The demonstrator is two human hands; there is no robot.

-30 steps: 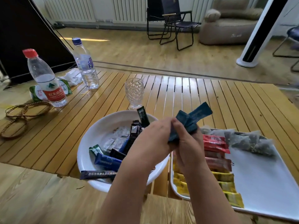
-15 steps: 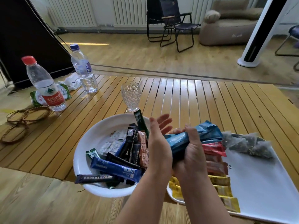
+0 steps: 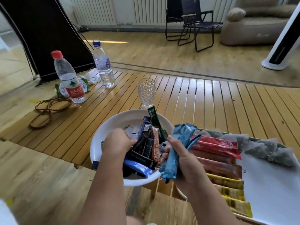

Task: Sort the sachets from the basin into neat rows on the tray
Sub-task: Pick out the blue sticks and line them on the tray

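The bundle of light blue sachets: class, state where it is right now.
In the head view, the light blue sachets are gripped in the right hand, between the white basin and the tray, above the basin's right rim.

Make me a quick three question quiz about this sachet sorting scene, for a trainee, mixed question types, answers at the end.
1. True or false: the right hand holds a bundle of light blue sachets.
2. Which sachets lie nearest the person on the tray? A) red B) brown C) yellow
3. Fill in: the left hand reaches into the white ____.

Key:
1. True.
2. C: the yellow sachets are nearest, then the brown sachets, then the red sachets.
3. Basin.
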